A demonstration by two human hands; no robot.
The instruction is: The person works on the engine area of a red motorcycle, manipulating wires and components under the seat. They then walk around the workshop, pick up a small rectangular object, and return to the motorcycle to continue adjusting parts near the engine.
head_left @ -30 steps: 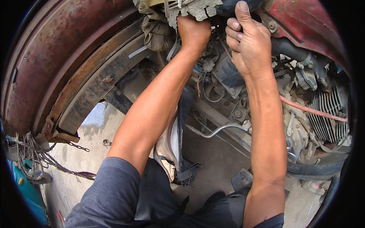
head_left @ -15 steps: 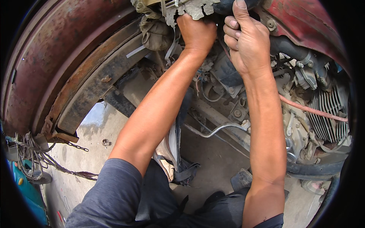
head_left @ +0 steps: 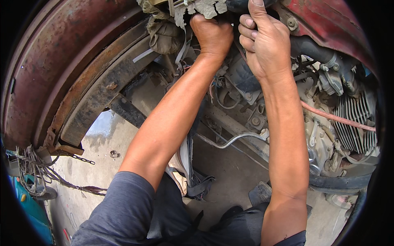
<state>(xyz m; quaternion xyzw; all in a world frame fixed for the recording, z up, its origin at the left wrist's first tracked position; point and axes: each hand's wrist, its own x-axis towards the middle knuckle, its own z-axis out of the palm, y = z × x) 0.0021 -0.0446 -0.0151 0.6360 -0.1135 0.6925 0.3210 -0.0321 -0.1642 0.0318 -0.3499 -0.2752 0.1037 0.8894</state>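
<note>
My left hand (head_left: 211, 36) reaches up under a torn, flaking grey-white sheet (head_left: 204, 8) at the top of the view. It looks curled into a fist, back toward me, with the fingertips and anything in them hidden. Beside it on the right, my right hand (head_left: 269, 47) is raised with the thumb up and the other fingers folded in. What those fingers close on cannot be made out. A dark rounded part (head_left: 242, 5) lies just above and behind the right hand. A crumpled olive-brown cloth (head_left: 163, 37) hangs left of my left hand.
A rusty red curved body panel (head_left: 53, 61) spans the left; another red panel (head_left: 324, 20) is upper right. Finned metal (head_left: 353, 121), a pink hose (head_left: 338, 119) and a bent metal pipe (head_left: 232, 141) fill the right and middle. Frayed rope (head_left: 61, 178) and a chain (head_left: 84, 158) hang lower left.
The view has shifted slightly, so the surroundings sit a little higher and further left. Both hands keep nearly the same pose and place.
</note>
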